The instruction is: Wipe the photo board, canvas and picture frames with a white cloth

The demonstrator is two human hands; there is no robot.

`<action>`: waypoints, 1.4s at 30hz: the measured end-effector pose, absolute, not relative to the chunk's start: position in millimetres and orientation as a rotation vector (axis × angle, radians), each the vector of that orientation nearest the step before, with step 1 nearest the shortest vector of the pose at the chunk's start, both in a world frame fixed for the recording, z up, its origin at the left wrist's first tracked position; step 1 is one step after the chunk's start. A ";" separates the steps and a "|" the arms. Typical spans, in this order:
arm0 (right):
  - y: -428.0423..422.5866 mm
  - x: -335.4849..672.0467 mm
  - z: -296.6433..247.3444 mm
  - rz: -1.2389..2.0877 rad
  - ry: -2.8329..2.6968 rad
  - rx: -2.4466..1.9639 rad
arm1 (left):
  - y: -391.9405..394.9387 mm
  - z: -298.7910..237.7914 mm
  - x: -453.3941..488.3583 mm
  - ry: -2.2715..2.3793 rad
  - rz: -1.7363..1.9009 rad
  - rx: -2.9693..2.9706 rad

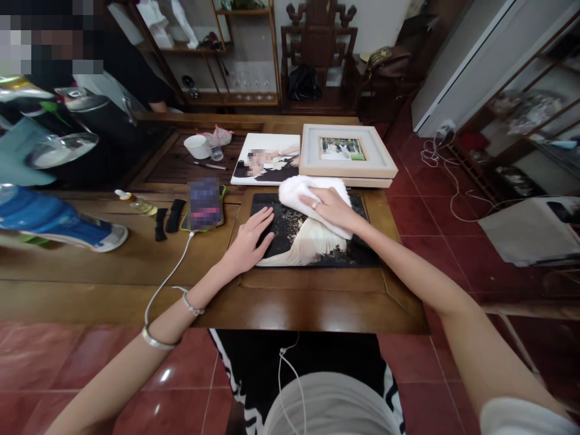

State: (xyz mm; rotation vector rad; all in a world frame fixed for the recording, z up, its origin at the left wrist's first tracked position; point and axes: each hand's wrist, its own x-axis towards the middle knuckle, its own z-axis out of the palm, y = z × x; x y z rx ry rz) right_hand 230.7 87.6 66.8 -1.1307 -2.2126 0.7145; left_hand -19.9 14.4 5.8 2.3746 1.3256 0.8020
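Note:
A dark photo print with a white dress in it lies flat on the wooden table in front of me. My left hand rests flat on its left edge, fingers stretched out. My right hand presses down on a white cloth at the print's upper part, fingers lying over the cloth. A ring shows on that hand. Bracelets circle my left wrist.
Behind the print lie another photo and a stacked white picture frame. A phone on a white cable, two black clips, a small bottle and a white cup are left of it. Another person stands far left. Shelves and a chair stand behind.

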 end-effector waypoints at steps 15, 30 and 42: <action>-50.9 305.0 69.0 0.564 -2.579 -1.117 | 13.4 6.0 -20.9 1.362 0.736 2.385; 52.7 303.1 65.5 -0.011 -2.849 -1.278 | 14.1 8.8 -22.9 1.325 0.713 2.437; -68.7 290.8 61.9 0.205 -2.868 -1.062 | 13.9 10.3 -22.1 1.332 0.695 2.432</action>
